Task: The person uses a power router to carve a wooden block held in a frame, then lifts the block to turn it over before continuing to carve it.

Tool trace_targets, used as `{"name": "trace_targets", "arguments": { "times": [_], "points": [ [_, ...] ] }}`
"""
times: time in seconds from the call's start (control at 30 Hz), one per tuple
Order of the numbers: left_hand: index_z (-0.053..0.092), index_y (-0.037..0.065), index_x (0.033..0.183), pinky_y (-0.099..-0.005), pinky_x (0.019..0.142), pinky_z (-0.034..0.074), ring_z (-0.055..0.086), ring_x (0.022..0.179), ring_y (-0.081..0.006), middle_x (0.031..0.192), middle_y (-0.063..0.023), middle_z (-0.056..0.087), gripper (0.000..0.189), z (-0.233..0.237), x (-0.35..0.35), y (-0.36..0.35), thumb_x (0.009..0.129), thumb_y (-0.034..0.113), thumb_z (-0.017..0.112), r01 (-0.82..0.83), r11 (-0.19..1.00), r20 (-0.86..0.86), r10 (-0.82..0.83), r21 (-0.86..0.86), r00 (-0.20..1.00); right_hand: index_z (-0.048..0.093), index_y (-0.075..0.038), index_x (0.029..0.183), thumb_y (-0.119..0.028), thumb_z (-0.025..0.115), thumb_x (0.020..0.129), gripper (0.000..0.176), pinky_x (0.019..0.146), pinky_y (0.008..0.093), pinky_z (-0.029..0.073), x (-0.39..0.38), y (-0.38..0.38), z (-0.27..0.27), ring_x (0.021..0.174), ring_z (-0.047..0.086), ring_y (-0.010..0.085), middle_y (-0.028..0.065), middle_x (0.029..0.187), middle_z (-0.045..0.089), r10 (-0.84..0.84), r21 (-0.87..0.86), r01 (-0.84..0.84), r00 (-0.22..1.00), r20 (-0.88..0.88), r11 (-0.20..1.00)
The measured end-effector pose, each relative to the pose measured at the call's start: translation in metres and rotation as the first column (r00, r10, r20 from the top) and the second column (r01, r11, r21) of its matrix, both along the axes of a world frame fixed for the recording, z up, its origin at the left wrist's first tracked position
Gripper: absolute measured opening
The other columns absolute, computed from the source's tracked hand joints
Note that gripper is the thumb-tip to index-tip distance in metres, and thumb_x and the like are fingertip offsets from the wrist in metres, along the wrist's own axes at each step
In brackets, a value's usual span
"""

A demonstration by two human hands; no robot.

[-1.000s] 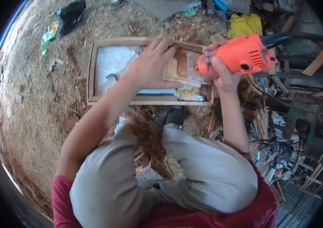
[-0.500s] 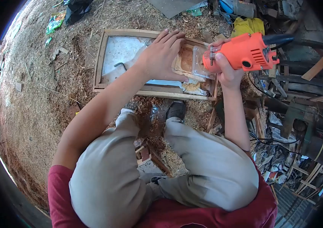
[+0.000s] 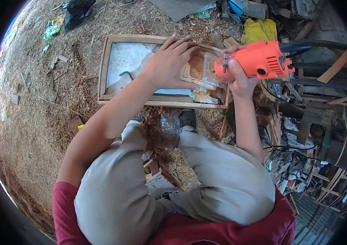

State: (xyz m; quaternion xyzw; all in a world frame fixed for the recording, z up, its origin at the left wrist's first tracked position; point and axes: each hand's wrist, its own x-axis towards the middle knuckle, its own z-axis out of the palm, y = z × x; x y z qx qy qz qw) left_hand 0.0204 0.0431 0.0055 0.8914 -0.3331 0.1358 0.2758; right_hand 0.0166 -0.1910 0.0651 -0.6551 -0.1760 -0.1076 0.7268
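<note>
My right hand (image 3: 240,77) is wrapped round the body of an orange trim router (image 3: 259,61), which lies tilted with its cord end to the right. Its clear plastic base (image 3: 211,69) stands over the right end of a wooden piece (image 3: 194,67) with a recess cut into it. My left hand (image 3: 169,61) lies spread across that piece, fingers over the far side and thumb stretched along the near side. Both are within a shallow wooden frame (image 3: 137,101) with a whitish panel. A dark hex key (image 3: 126,74) rests on the panel left of my left hand. The router bit is hard to make out.
Wood shavings cover the ground (image 3: 39,122). Clear plastic (image 3: 169,125) lies near my shoe (image 3: 187,118). A yellow cloth (image 3: 259,31) sits beyond the router. Wood scraps, cables and a dark machine (image 3: 320,130) crowd the right side.
The whole view has shifted slightly left. More of the clear plastic shows between my feet. Both hands and the router keep nearly the same place relative to the frame.
</note>
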Motion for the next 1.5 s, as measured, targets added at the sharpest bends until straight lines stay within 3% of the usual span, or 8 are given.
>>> {"name": "trace_targets", "arguments": {
  "times": [0.33, 0.53, 0.63, 0.73, 0.83, 1.5],
  "points": [
    [0.055, -0.002, 0.138, -0.0524, 0.128, 0.028, 0.042, 0.149, -0.0385, 0.151, -0.0203, 0.054, 0.102, -0.006, 0.001, 0.0, 0.071, 0.07, 0.081, -0.018, 0.997, 0.019, 0.019, -0.077, 1.0, 0.057, 0.001, 0.117, -0.005, 0.071, 0.083, 0.037, 0.093, 0.0402, 0.055, 0.016, -0.004, -0.005, 0.099, 0.067, 0.0228, 0.013, 0.105, 0.065, -0.014, -0.093, 0.019, 0.999, 0.05, 0.995],
    [0.054, -0.002, 0.139, -0.0508, 0.128, 0.028, 0.043, 0.149, -0.0379, 0.152, -0.0202, 0.053, 0.105, -0.005, 0.001, 0.001, 0.07, 0.071, 0.082, -0.014, 0.997, 0.007, 0.015, -0.081, 1.0, 0.055, 0.001, 0.122, -0.005, 0.071, 0.083, 0.042, 0.091, 0.0401, 0.056, 0.017, -0.005, -0.012, 0.099, 0.066, 0.0231, 0.0131, 0.106, 0.064, -0.012, -0.072, 0.015, 0.999, 0.036, 0.997],
    [0.053, -0.002, 0.142, -0.0502, 0.129, 0.027, 0.044, 0.149, -0.0359, 0.152, -0.0197, 0.053, 0.107, -0.005, 0.001, 0.001, 0.069, 0.071, 0.082, -0.016, 0.996, -0.004, 0.016, -0.088, 1.0, 0.053, 0.001, 0.125, -0.005, 0.072, 0.083, 0.046, 0.091, 0.0415, 0.057, 0.017, -0.005, -0.016, 0.1, 0.067, 0.0237, 0.0125, 0.106, 0.063, 0.006, -0.045, -0.004, 0.999, 0.034, 0.999],
    [0.052, -0.002, 0.143, -0.0497, 0.129, 0.027, 0.044, 0.149, -0.0342, 0.153, -0.0191, 0.054, 0.109, -0.007, 0.0, 0.001, 0.068, 0.071, 0.083, -0.034, 0.995, -0.01, 0.033, -0.098, 0.999, 0.051, -0.001, 0.129, -0.005, 0.069, 0.086, 0.047, 0.097, 0.0491, 0.057, 0.018, -0.009, -0.018, 0.104, 0.068, 0.0296, 0.0169, 0.113, 0.065, 0.014, -0.082, -0.01, 0.999, 0.045, 0.997],
    [0.052, -0.002, 0.144, -0.0495, 0.129, 0.028, 0.044, 0.149, -0.034, 0.153, -0.0185, 0.054, 0.11, -0.007, 0.0, 0.001, 0.067, 0.07, 0.083, -0.037, 0.996, -0.008, 0.037, -0.082, 0.999, 0.053, 0.0, 0.126, -0.004, 0.074, 0.083, 0.048, 0.093, 0.043, 0.057, 0.018, -0.006, -0.016, 0.102, 0.066, 0.0241, 0.0124, 0.108, 0.062, -0.006, -0.051, 0.007, 1.0, 0.023, 0.999],
    [0.054, 0.001, 0.141, -0.0495, 0.128, 0.029, 0.043, 0.15, -0.0338, 0.154, -0.0161, 0.053, 0.103, -0.002, -0.001, 0.002, 0.069, 0.067, 0.084, -0.031, 0.997, -0.031, 0.029, -0.066, 0.999, 0.056, 0.001, 0.121, 0.0, 0.072, 0.085, 0.04, 0.091, 0.0401, 0.057, 0.015, 0.0, -0.014, 0.098, 0.067, 0.0219, 0.0144, 0.108, 0.067, 0.005, -0.062, -0.002, 0.999, 0.046, 0.998]
  ]
}}
